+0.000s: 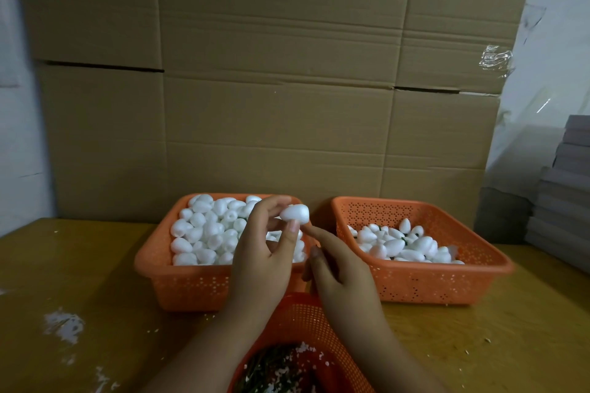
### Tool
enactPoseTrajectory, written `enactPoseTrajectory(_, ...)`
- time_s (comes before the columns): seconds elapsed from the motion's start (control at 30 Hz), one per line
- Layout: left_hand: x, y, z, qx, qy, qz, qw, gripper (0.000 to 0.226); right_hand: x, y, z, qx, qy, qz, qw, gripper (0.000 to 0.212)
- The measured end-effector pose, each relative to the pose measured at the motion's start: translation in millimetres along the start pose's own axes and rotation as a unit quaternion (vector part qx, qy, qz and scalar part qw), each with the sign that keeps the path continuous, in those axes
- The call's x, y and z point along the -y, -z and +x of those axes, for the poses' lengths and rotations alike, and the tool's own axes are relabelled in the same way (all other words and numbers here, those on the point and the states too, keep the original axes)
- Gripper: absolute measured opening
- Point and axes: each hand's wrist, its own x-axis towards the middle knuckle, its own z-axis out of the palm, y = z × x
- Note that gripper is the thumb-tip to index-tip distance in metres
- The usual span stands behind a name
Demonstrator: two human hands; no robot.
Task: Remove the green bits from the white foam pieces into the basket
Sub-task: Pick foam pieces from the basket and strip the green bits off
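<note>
My left hand (pixel 265 252) pinches a white egg-shaped foam piece (pixel 296 212) between thumb and fingers, raised above the left orange basket (pixel 191 284), which is heaped with plain white foam pieces (pixel 204 230). My right hand (pixel 338 268) is just below and right of that piece, its forefinger stretched toward it, the other fingers curled; I cannot tell whether it holds anything. The right orange basket (pixel 447 281) holds white foam pieces (pixel 396 246) with green bits (pixel 404 240) showing among them. A round orange basket (pixel 306 322) under my forearms contains green bits (pixel 271 370) and white crumbs.
A yellow-brown table (pixel 95 281) carries white foam crumbs (pixel 64 325) at the left. A wall of cardboard boxes (pixel 271 73) stands right behind the baskets. Grey stacked sheets (pixel 562 195) sit at the right edge, with clear plastic film above them.
</note>
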Motion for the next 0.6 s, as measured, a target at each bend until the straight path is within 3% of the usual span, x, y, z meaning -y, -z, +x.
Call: enactPoseTrajectory(0.6, 7.3, -1.3, 2.4, -0.019, -0.02, 0.104, 0.994, 0.023, 1.0, 2.8, -1.4, -0.005, 0.058, -0.012, 0.998, 0.059)
